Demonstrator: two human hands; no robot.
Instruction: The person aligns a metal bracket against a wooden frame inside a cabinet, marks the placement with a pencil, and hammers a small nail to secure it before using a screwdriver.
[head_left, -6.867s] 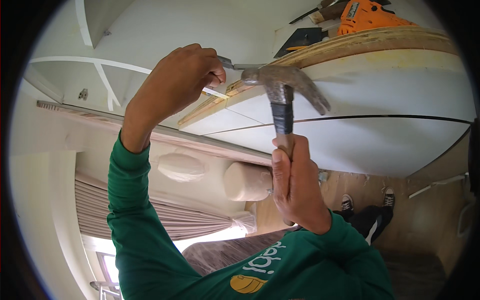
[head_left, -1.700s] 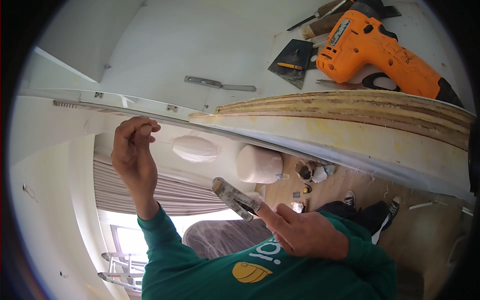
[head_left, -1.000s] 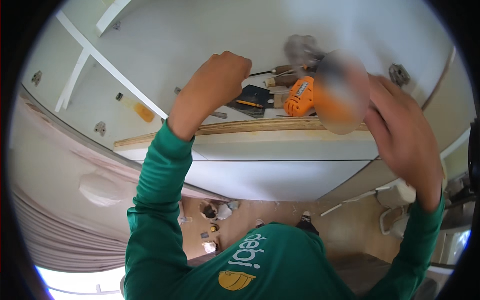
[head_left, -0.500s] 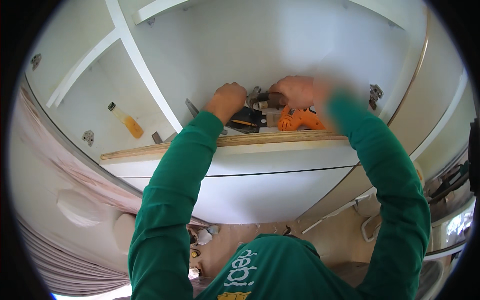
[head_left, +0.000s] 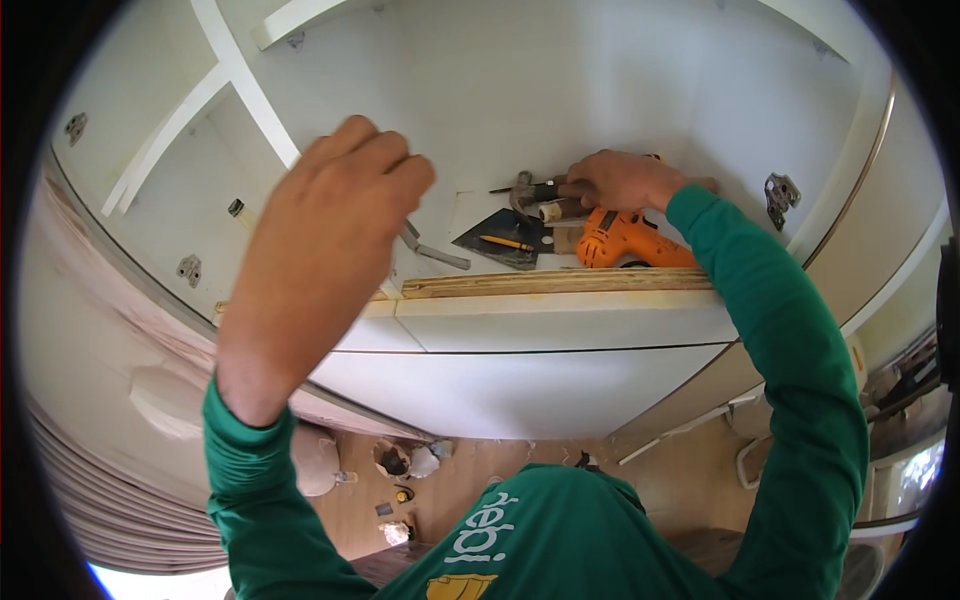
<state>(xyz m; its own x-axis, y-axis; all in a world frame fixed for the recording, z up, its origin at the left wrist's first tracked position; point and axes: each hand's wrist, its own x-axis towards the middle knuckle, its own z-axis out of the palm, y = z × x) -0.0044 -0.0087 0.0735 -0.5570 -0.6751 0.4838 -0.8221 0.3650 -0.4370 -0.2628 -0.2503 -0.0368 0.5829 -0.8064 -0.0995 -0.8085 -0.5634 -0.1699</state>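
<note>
My left hand (head_left: 345, 220) is raised over the cabinet's front edge with its fingers curled in. Whatever it may hold is hidden. Inside the cabinet, my right hand (head_left: 625, 180) closes on the dark handle of a claw hammer (head_left: 522, 192). Beneath that handle lies a tool with a brown grip and pale end (head_left: 562, 209). An orange power tool (head_left: 625, 241) rests just below the right hand. To its left is a wide dark scraper blade (head_left: 480, 232), with a yellow pencil (head_left: 507, 243) across it. A grey metal strip (head_left: 440, 256) lies nearer the left hand.
The raw plywood edge (head_left: 560, 285) runs along the cabinet front. A white divider (head_left: 255, 95) stands left, and a capped bottle (head_left: 236, 208) is mostly hidden behind my left forearm. A metal hinge (head_left: 781, 200) sits on the right wall. Small items and an open bag (head_left: 390, 458) are on the floor.
My left hand has lifted away from the tools, back and to the left. My right hand stays by the hammer handle, and the view has shifted slightly.
</note>
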